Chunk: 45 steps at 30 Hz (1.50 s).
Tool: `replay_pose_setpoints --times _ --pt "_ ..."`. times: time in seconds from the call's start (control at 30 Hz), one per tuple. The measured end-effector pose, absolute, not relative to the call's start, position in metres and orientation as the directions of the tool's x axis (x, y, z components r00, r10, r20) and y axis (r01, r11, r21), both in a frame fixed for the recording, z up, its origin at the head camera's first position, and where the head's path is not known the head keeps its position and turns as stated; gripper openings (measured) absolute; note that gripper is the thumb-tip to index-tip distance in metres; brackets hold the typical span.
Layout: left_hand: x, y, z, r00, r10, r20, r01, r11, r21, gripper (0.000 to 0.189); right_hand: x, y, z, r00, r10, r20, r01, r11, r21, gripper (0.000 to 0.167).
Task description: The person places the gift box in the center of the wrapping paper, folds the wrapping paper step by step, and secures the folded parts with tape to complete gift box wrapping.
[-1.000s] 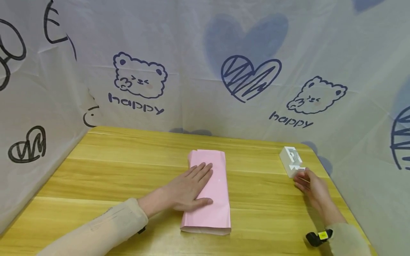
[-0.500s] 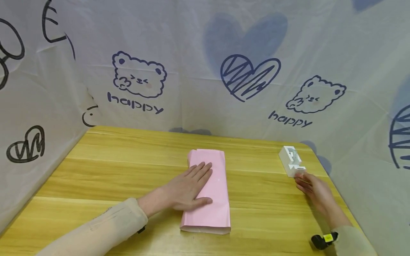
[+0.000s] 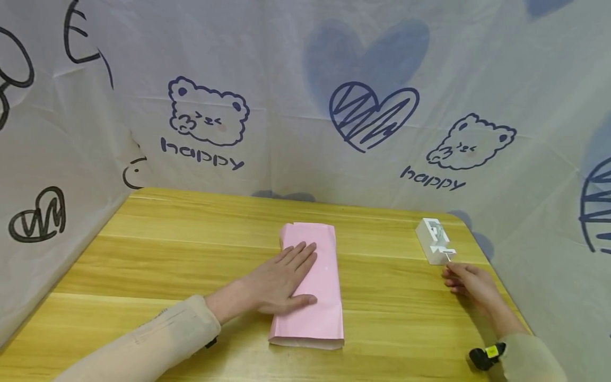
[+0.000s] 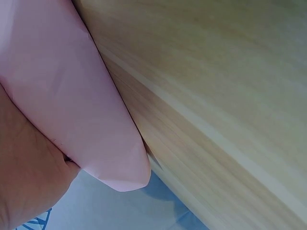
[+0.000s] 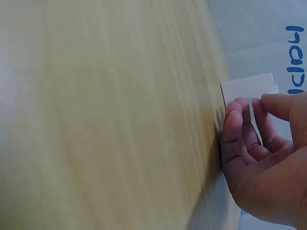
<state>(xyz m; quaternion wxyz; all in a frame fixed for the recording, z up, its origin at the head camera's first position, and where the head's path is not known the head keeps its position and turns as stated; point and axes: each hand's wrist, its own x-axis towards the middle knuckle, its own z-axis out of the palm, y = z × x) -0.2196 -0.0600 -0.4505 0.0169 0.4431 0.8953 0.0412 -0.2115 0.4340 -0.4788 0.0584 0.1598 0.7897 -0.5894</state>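
My left hand lies flat with spread fingers on a pink paper packet, folded like a flat bag. Its near end shows a pale underside. In the left wrist view, the packet covers part of the hand. Far to the right stands a white tape dispenser with a clear roll in it. Just in front of it, my right hand pinches the end of a thin strip of tape between thumb and forefinger. The right wrist view shows the dispenser's white side beyond the curled fingers.
Both hands work over a yellow wood-grain table. A white cloth curtain with drawn bears and hearts encloses the back and sides. The dispenser stands close to the table's right edge.
My right hand has drawn back slightly from the dispenser, toward me and to the right, and a short strip of tape now shows between them. The left hand and packet have stayed put.
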Motion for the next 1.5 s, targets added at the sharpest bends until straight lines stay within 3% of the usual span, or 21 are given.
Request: replay_pose_setpoints --times 0.43,0.73,0.97,1.23,1.5 --pt "-0.222 -0.06 -0.456 -0.607 0.794 0.008 0.792 0.605 0.078 0.092 -0.226 0.431 -0.482 -0.926 0.282 -0.252 0.357 0.428 -0.831 0.048" --pt "-0.221 -0.06 -0.455 -0.607 0.794 -0.007 0.792 0.606 0.07 0.093 -0.226 0.435 -0.486 -0.931 0.271 -0.245 0.343 0.419 -0.841 0.033" --pt "-0.221 -0.06 -0.453 -0.606 0.795 -0.003 0.792 0.605 0.081 0.092 -0.215 0.436 -0.483 -0.964 0.141 -0.224 0.262 0.392 -0.882 0.041" --pt "-0.221 -0.06 -0.452 -0.61 0.793 0.003 0.791 0.608 0.074 0.092 -0.203 0.389 -0.46 -0.991 -0.052 -0.12 0.092 0.377 -0.922 0.04" --pt "-0.22 -0.058 -0.452 -0.614 0.789 -0.012 0.787 0.613 0.065 0.093 -0.207 0.324 -0.449 -0.935 -0.354 -0.027 -0.119 0.383 -0.916 0.041"
